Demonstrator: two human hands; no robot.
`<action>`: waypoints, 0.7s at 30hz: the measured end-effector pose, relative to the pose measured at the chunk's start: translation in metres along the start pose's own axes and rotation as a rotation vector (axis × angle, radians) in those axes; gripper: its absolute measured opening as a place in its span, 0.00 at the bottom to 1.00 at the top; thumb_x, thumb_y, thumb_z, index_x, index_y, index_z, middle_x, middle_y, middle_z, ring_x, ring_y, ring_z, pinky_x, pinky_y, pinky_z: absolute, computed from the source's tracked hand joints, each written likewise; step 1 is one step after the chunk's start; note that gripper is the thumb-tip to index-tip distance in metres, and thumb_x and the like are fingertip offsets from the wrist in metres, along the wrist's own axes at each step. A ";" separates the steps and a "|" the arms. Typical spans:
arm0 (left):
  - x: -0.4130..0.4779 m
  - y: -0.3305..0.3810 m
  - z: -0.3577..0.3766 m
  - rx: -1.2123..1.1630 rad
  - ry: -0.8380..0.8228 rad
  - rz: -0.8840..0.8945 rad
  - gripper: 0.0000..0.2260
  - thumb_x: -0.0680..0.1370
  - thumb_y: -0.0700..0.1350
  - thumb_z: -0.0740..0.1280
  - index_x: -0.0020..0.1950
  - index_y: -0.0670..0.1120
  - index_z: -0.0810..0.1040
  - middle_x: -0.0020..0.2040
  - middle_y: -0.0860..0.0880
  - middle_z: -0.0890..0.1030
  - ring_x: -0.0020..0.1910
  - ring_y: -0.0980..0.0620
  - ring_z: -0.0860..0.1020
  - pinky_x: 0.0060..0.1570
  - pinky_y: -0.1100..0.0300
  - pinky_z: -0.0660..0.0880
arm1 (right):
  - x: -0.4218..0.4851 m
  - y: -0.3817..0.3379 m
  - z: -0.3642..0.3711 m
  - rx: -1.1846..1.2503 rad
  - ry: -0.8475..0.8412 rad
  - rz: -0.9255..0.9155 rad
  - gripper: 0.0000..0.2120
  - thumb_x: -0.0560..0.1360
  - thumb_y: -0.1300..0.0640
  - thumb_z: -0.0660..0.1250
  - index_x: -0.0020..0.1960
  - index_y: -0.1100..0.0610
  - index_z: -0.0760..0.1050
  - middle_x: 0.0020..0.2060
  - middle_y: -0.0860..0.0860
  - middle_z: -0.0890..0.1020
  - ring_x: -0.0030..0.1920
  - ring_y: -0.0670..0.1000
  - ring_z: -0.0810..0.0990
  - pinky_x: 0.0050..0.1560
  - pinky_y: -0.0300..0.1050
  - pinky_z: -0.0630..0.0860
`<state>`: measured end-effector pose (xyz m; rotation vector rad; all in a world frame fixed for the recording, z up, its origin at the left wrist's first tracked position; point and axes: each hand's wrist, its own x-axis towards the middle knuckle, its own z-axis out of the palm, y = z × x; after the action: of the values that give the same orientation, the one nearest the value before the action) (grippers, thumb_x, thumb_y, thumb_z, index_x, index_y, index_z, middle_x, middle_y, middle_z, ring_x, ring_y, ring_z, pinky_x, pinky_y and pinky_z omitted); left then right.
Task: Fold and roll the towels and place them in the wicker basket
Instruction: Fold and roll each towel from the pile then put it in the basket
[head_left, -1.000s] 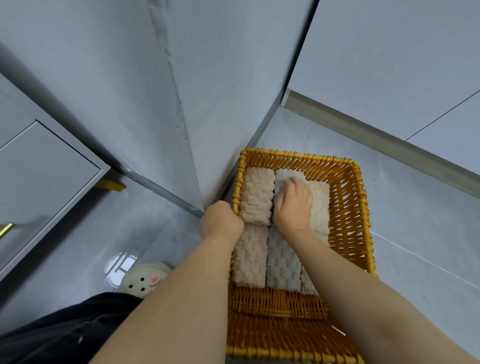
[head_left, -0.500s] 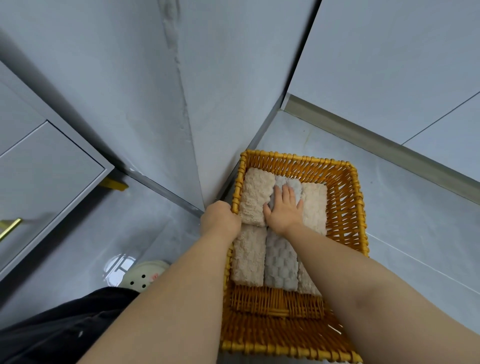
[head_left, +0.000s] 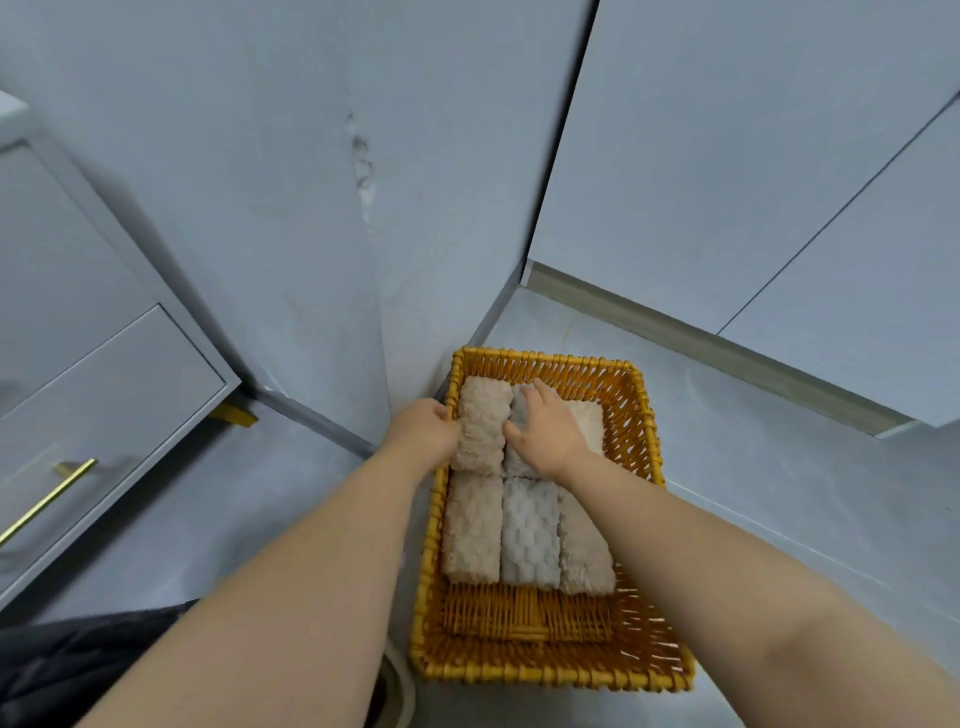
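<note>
Nearer than the right hand (head_left: 548, 434), the orange rectangular wicker basket (head_left: 644, 467) has bare woven bottom, and free grey floor (head_left: 779, 493) lies to that hand's right. Rolled beige and grey towels (head_left: 527, 535) pack the space beneath it, and a grey wall corner (head_left: 384, 338) stands just beside the left hand (head_left: 423, 428).

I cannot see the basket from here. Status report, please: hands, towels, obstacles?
Left hand grips basket rim. Right hand flat on far grey towel. Six rolls packed in two rows, near end bare. Nothing in the way.
</note>
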<state>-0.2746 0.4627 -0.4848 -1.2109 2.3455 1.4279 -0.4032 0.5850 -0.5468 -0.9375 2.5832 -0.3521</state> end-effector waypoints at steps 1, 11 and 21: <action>-0.007 0.006 -0.003 -0.014 0.008 0.035 0.05 0.77 0.43 0.63 0.48 0.46 0.79 0.47 0.48 0.79 0.49 0.48 0.76 0.46 0.58 0.72 | -0.006 -0.004 -0.007 0.009 0.012 -0.011 0.32 0.78 0.46 0.59 0.77 0.57 0.54 0.77 0.56 0.53 0.77 0.55 0.51 0.75 0.55 0.54; -0.080 0.063 -0.042 0.097 0.312 0.495 0.15 0.78 0.43 0.63 0.65 0.47 0.76 0.61 0.51 0.78 0.58 0.53 0.76 0.58 0.61 0.70 | -0.050 -0.054 -0.117 0.134 0.295 -0.231 0.30 0.78 0.50 0.62 0.76 0.57 0.57 0.77 0.54 0.55 0.76 0.51 0.52 0.74 0.46 0.52; -0.147 0.084 -0.120 0.062 0.719 0.737 0.18 0.79 0.41 0.62 0.69 0.47 0.72 0.71 0.52 0.70 0.70 0.56 0.65 0.64 0.72 0.54 | -0.095 -0.134 -0.218 0.104 0.638 -0.558 0.26 0.77 0.57 0.63 0.73 0.58 0.61 0.75 0.52 0.60 0.74 0.49 0.56 0.71 0.37 0.52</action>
<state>-0.2020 0.4686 -0.2901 -0.9861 3.5753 1.1493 -0.3526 0.5704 -0.2791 -1.7286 2.7331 -1.0757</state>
